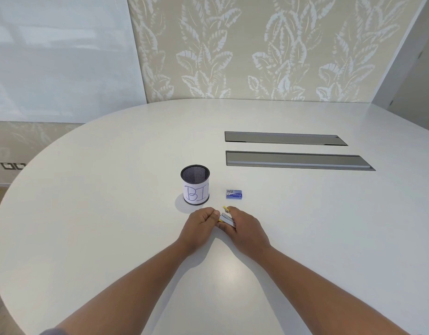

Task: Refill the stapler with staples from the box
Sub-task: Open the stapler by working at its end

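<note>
We see both hands meeting at table (112, 213) centre, near edge. Right hand (244, 228) curls round stapler (226, 220), grey with yellow parts, held just above tabletop. Left hand (201, 222) has fingers curled, thumb and fingertips pinching stapler's left end. Staple box (234, 194), blue, lies just beyond hands, apart from them. Mesh cup (195, 184) with paper label stands left of box.

Bright, soft shadows, wide-angle edge distortion.
</note>
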{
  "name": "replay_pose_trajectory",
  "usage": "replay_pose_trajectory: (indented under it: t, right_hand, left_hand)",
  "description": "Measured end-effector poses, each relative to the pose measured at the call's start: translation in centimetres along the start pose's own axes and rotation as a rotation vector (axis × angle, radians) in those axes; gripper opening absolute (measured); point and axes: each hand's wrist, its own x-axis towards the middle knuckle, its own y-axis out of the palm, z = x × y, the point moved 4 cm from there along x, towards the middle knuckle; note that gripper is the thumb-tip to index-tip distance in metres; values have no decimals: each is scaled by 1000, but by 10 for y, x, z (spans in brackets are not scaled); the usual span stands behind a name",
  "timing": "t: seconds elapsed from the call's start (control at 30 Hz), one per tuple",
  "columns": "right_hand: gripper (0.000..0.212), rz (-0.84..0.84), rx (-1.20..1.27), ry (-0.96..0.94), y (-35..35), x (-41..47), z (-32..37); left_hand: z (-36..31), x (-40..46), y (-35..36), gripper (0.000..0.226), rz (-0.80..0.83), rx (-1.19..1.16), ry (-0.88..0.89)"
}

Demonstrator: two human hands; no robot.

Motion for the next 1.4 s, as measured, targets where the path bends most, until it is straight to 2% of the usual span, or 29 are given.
replay_pose_trajectory:
  t: [0.17, 0.33, 0.5, 0.67, 0.8, 0.83, 0.93, 1.07, 1.3, 1.4]
  right_hand:
    - [41, 33, -24, -30, 2, -1, 0]
    - [54, 10, -13, -3, 0, 0, -1]
    - [42, 31, -10, -29, 4, 0, -2]
    - [60, -1, 40, 18, 2, 1, -5]
    - [33, -37, 90, 52, 2, 3, -8]
    - [32, -43, 95, 59, 1, 4, -9]
    - [35, -24, 86, 37, 2, 4, -10]
    - [40, -20, 104, 13, 1, 4, -12]
    - [70, 2, 144, 22, 1, 6, -12]
    - [60, 12, 164, 23, 1, 6, -14]
  left_hand:
    - [1, 1, 1, 36, -5, 29, 20]
    - [2, 1, 1, 36, -2, 29, 22]
    - [1, 1, 1, 36, 6, 38, 21]
    - [-1, 0, 0, 38, -6, 6, 24]
    - [0, 1, -2, 42, -37, -65, 3]
    - [1, 1, -2, 41, -44, -81, -1]
    - [5, 1, -3, 39, -67, -131, -4]
    - [9, 1, -4, 23, -87, -214, -14]
    - [7, 0, 3, 39, 90, -131, 66]
    - [10, 2, 3, 32, 73, -117, 86]
